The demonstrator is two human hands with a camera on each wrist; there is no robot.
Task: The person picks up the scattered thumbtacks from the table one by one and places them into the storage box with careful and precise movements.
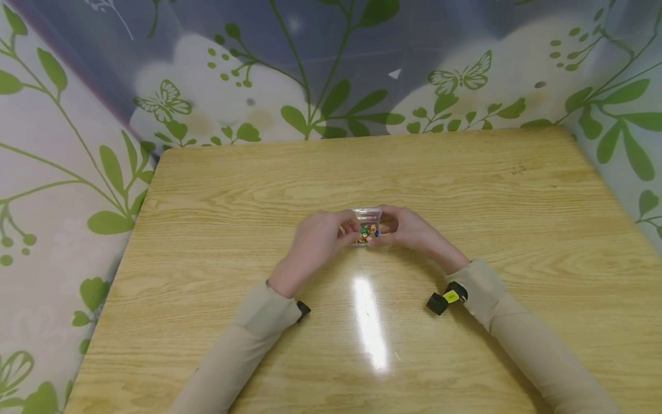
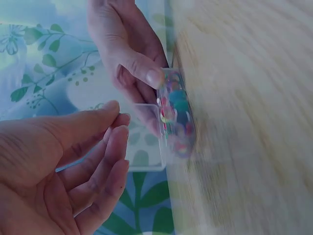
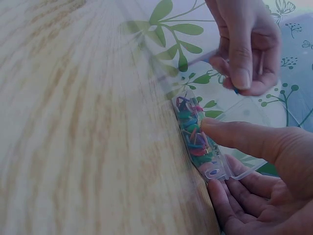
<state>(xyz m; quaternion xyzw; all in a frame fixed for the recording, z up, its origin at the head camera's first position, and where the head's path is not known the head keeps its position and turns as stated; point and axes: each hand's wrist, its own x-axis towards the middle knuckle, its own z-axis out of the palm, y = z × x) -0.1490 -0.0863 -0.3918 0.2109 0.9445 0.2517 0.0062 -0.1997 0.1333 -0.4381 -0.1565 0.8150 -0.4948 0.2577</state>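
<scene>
A small clear plastic box (image 3: 215, 169) rests on the wooden table with its hinged lid (image 2: 148, 147) raised. Small multicoloured pieces (image 1: 369, 232) fill it, in green, red, blue and yellow. My right hand (image 1: 414, 231) holds the box from the right side, thumb (image 3: 239, 137) at the front wall and other fingers behind. Over the box's left side hovers my left hand (image 1: 316, 240), thumb and fingertips pinched together. Between those fingertips the right wrist view shows a tiny dark teal piece (image 3: 236, 90), its kind too small to make out.
The wood-grain table (image 1: 233, 190) stretches around both hands, with a bright light reflection in front of the box. Patterned cloth (image 1: 331, 109) with green leaves and butterflies hangs behind and at both sides. Each wrist carries a black camera mount (image 1: 447, 298).
</scene>
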